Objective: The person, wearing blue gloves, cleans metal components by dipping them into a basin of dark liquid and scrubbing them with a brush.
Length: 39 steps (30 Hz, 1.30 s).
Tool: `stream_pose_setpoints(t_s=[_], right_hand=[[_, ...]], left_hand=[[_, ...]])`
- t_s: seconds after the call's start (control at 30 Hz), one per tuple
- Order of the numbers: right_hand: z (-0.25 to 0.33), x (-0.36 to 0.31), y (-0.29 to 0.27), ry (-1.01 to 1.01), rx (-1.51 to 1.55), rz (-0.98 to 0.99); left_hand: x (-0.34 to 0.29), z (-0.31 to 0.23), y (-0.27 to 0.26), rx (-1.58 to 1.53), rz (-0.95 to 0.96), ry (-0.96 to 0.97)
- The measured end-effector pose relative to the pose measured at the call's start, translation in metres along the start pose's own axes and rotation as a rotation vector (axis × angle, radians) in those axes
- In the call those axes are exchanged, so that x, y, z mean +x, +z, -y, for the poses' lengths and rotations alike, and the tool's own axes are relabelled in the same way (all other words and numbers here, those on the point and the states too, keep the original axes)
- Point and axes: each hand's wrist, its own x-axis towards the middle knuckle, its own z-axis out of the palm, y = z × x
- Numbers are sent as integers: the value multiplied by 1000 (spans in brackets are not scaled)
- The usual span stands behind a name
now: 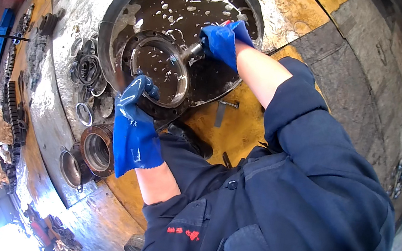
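Your left hand (135, 122), in a blue glove, is closed on the near rim of the round metal flange part (159, 73), holding it tilted at the front edge of the black wash basin (126, 1) of dark, foamy liquid. Your right hand (223, 39), also gloved, is wrapped around a small tool (192, 50) pressed against the part's far rim. Loose rings and seals (87, 72) lie just left of the basin; two bearing housings (89, 155) sit on the wet bench near your left forearm.
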Motion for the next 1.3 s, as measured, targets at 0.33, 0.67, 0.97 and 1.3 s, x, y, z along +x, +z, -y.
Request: stream_pose_setpoints(t_s=[0.33,0.67,0.97,1.3], right_hand=[[94,-23,-96,599,536,226],[70,-21,-88,-123,329,114],[69,-4,-107,-131,125,237],[57,-13,-103,-28,288,230]], left_hand=[[-44,13,17,164,-118,75],[-59,27,81,574,-239,135],[-50,45,143,799,-258,141],[-44,63,172,893,-247,140]])
